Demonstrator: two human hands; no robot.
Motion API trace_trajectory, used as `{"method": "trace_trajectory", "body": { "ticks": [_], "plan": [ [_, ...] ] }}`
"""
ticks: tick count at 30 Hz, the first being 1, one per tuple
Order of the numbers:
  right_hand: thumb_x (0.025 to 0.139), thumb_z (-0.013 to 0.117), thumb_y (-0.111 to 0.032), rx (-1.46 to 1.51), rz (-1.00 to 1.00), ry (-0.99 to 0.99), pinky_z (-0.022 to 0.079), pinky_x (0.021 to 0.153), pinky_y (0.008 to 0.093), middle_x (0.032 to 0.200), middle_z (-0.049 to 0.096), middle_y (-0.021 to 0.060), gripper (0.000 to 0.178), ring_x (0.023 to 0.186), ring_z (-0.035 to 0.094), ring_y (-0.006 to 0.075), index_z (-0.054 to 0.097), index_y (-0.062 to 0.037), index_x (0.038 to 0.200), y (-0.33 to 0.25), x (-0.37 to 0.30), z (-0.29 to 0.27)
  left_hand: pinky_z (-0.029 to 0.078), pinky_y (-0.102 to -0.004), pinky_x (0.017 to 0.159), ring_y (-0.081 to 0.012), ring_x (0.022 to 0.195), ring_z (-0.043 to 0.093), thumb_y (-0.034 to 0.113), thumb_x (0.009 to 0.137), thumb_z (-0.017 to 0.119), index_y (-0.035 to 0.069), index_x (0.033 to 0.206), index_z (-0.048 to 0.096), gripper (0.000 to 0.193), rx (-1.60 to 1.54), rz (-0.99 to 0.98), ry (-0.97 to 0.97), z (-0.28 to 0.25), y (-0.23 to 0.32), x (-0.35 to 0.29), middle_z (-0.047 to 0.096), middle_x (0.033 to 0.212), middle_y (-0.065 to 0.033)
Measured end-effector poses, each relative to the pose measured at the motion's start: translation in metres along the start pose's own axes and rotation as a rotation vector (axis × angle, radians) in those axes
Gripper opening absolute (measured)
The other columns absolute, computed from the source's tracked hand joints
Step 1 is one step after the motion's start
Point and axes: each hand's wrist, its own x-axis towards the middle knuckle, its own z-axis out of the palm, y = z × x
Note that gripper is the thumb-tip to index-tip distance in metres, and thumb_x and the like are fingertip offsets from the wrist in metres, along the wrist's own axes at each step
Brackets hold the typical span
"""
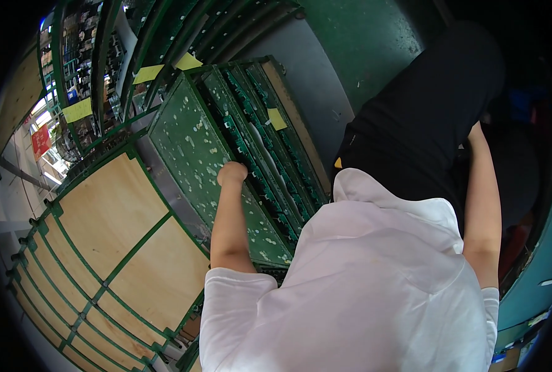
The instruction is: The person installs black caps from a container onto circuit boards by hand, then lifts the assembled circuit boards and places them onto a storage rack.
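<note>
My left hand (pixel 231 172) is at the long edge of a green, paint-chipped rack top (pixel 192 133), its fingers curled over that edge and mostly out of sight. Just beyond the edge stand layered green trays (pixel 251 146) with ragged green pieces along them, and a yellow paper tag (pixel 277 119) sticks to one. My right hand (pixel 474 134) is low at my side, next to the black trousers (pixel 406 130). Its fingers are hidden in shadow and behind the cloth, so what it touches cannot be made out.
Green-framed wooden panels (pixel 111 211) stand at the left. More green racks (pixel 158 43) with yellow tags rise at the far left. Grey metal sheet (pixel 307 68) and green floor (pixel 366 43) lie ahead. A teal surface (pixel 536 273) curves along the right.
</note>
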Motion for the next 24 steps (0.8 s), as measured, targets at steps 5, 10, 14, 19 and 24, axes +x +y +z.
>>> {"method": "trace_trajectory", "body": {
  "ticks": [5,10,14,19,24],
  "plan": [
    [0.085,0.056,-0.023,0.003,-0.098,0.001,0.035,0.100,0.0327,0.130,0.049,0.0151,0.051,0.122,0.044,0.0262,0.045,0.0010,0.128,-0.038,0.039,-0.007,0.049,-0.0384,0.084,-0.0281,0.108,0.057,0.024,0.084,0.047,0.005,0.106,0.064,0.035,-0.067,0.028,0.040,-0.009,0.000,0.002,0.059,0.118,-0.0124],
    [0.085,0.055,-0.023,0.003,-0.353,0.070,0.034,0.100,0.0325,0.130,0.049,0.0151,0.051,0.122,0.044,0.0262,0.045,0.0011,0.128,-0.156,0.130,-0.033,0.050,-0.0391,0.083,-0.0317,0.102,0.060,0.018,0.079,0.048,0.005,0.097,0.068,0.030,-0.134,0.115,0.092,-0.002,-0.012,-0.005,0.063,0.107,-0.0152],
    [0.085,0.055,-0.023,0.022,-0.694,0.183,0.034,0.100,0.0324,0.130,0.049,0.0151,0.051,0.122,0.044,0.0262,0.045,0.0012,0.128,-0.296,0.235,-0.075,0.050,-0.0396,0.080,-0.0291,0.101,0.061,0.019,0.079,0.047,0.009,0.100,0.068,0.031,-0.224,0.095,0.177,0.026,0.001,0.012,0.063,0.110,-0.0142],
    [0.079,0.060,-0.024,-0.337,-0.833,0.198,0.040,0.094,0.0344,0.121,0.055,0.0171,0.048,0.115,0.051,0.0277,0.052,0.0014,0.119,-0.312,0.219,-0.073,0.050,-0.0376,0.079,-0.0266,0.103,0.060,0.021,0.080,0.052,0.011,0.104,0.067,0.030,-0.263,0.056,0.080,0.029,-0.012,0.013,0.063,0.112,-0.0099],
    [0.079,0.060,-0.026,-0.360,-0.773,0.199,0.039,0.096,0.0343,0.124,0.054,0.0155,0.051,0.118,0.049,0.0268,0.051,-0.0005,0.121,-0.318,0.203,-0.069,0.051,-0.0373,0.076,-0.0234,0.103,0.061,0.022,0.080,0.055,0.013,0.106,0.067,0.030,-0.305,0.063,0.105,0.018,-0.010,0.013,0.062,0.114,-0.0060]
  ]
}}
